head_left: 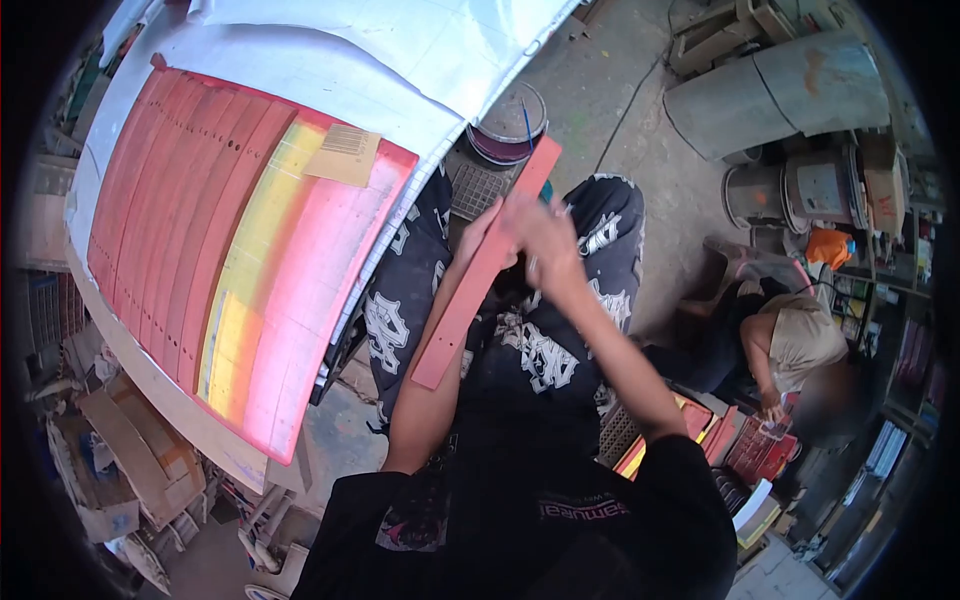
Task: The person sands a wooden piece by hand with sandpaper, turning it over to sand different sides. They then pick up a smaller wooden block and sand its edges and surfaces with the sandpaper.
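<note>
A long flat red strip (462,312) with small holes near its lower end lies slantwise over my lap. My left hand (478,232) grips it from its left side and from beneath, above the middle. On the strip's upper half rests my right hand (545,240), blurred, with its fingers bent; what it holds, if anything, cannot be made out. To the left, several similar red strips (190,200) lie side by side on a red and yellow board (300,290). A brown piece of paper or card (343,154) sits at the board's upper right.
A bucket (508,125) and a grey crate (478,190) stand beyond my knees. At the right, a co-worker (790,340) sits bent over a red crate (762,450). Cardboard boxes (140,440) are at the lower left, and a large grey cylinder (780,95) is at the upper right.
</note>
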The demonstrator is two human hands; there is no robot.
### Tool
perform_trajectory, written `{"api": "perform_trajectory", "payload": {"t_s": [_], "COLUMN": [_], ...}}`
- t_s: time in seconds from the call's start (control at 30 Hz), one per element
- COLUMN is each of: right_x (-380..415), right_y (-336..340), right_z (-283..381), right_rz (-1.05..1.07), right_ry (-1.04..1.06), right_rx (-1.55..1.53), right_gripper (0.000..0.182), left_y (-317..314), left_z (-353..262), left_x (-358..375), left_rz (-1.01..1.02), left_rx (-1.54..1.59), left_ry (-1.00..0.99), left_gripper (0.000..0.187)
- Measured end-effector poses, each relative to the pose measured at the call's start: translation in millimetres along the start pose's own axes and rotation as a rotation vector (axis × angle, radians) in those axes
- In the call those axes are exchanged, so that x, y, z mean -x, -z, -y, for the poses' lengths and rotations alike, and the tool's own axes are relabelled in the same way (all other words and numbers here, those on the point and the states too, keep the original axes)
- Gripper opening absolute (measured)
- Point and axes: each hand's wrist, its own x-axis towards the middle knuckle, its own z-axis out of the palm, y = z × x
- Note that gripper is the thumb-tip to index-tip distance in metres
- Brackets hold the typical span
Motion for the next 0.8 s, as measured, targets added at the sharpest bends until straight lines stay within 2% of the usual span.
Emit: {"api": "perform_trajectory", "payload": {"t_s": [0.03,0.07,0.1,0.17,0.2,0.27,0.3,0.37,0.4,0.47,0.5,0.53,0.57,0.6,0.63,0.67,0.73,0.77,0.8], "right_x": [-19,-28,-45,-48,-47,-20,-11,16,18,24,30,31,21,16,-1,-4,7,12,31], "right_y": [9,10,15,13,12,0,3,7,16,23,17,11,10,10,13,12,7,7,9], "right_z": [-21,-49,-57,-49,-43,2,43,102,130,145,133,111,88,72,69,69,98,120,134], "right_rz": [0.027,0.021,-0.010,0.010,0.024,0.068,0.090,0.218,0.304,0.362,0.309,0.256,0.304,0.236,0.173,0.156,0.204,0.220,0.358], "right_ry": [-0.070,-0.139,-0.201,-0.183,-0.170,-0.143,-0.146,-0.045,-0.059,0.044,0.077,0.107,0.078,-0.009,-0.127,-0.148,-0.052,0.034,0.084], "right_rx": [0.146,0.162,0.163,0.155,0.150,0.063,-0.047,-0.208,-0.259,-0.215,-0.207,-0.190,-0.118,-0.024,-0.003,0.009,-0.102,-0.227,-0.306], "right_gripper": [0.057,0.068,0.074,0.075,0.076,0.060,0.052,0.049,0.046,0.040,0.039,0.038,0.038,0.039,0.038,0.039,0.040,0.040,0.035], "left_y": [2,3,8,17,17,15,-57,0,14,22,33,23,13,8,13,16,23,25,25], "left_z": [3,5,6,4,1,4,-13,-1,2,2,4,5,5,7,5,6,5,7,8], "left_x": [-5,-8,-9,-12,-13,-11,-9,-22,-15,-21,-25,-22,-23,-23,-27,-28,-25,-25,-27], "left_rz": [0.093,0.130,0.163,0.264,0.199,0.052,-0.558,-0.076,0.146,0.355,0.409,0.228,0.055,-0.118,-0.112,-0.064,0.011,0.139,0.178], "left_rx": [-0.057,-0.067,-0.075,-0.051,-0.053,-0.027,0.420,0.212,0.099,-0.001,0.026,-0.004,-0.036,-0.064,0.170,0.082,-0.108,0.010,0.075], "left_ry": [-0.056,-0.050,-0.051,-0.049,-0.042,-0.027,-0.037,-0.058,-0.063,-0.056,-0.026,-0.060,-0.094,-0.130,-0.048,-0.051,-0.059,-0.083,-0.100], "left_gripper": [0.053,0.053,0.052,0.051,0.051,0.051,0.052,0.054,0.055,0.056,0.056,0.056,0.056,0.056,0.056,0.056,0.056,0.058,0.059]}}
